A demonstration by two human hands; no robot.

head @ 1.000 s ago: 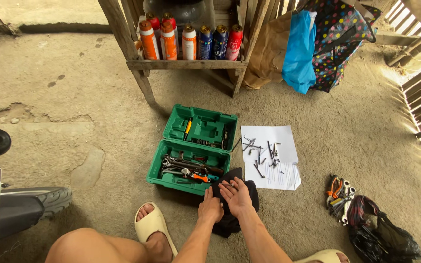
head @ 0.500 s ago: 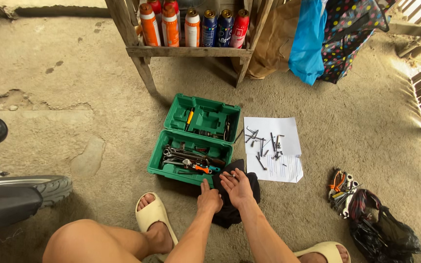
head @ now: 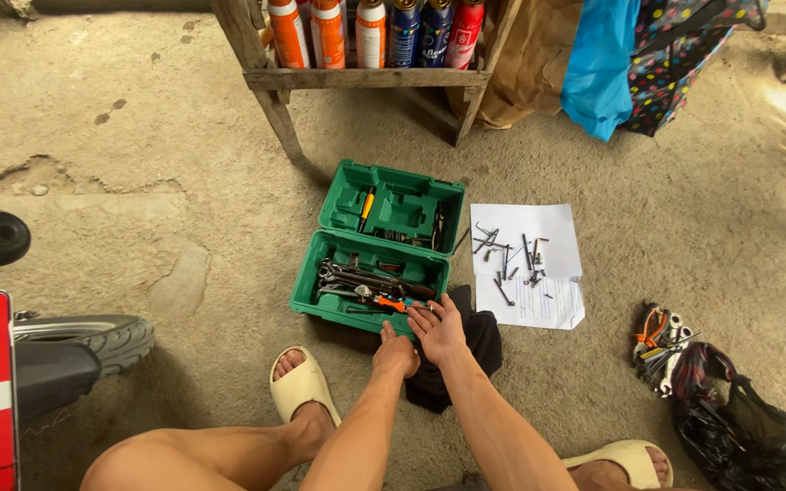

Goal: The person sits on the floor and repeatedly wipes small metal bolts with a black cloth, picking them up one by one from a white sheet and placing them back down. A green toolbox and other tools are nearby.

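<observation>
My left hand (head: 398, 353) rests knuckles-down, fingers curled, on a black cloth (head: 481, 341) lying on the concrete floor. Beside it, my right hand (head: 438, 329) reaches forward, its fingertips at the front right corner of an open green toolbox (head: 338, 318). A small silvery metal part seems pinched at those fingertips. The box holds several wrenches and an orange-handled tool (head: 384, 305). Its raised lid (head: 393, 202) carries a yellow-handled tool. Right of the box, white paper sheets (head: 548, 227) hold several hex keys (head: 507, 259) and small bolts.
A wooden shelf (head: 366, 79) with several spray cans (head: 375, 27) stands behind the box. Blue (head: 598, 64) and polka-dot bags (head: 675, 55) hang at top right. Pliers and tools (head: 659, 336) lie by a black bag (head: 739, 436). A motorbike tyre (head: 84, 341) is at left; my sandalled foot (head: 300, 386) is close.
My right hand turned from palm-up over the cloth and moved forward to the toolbox's front edge. The left hand stayed on the cloth. The view tilted downward.
</observation>
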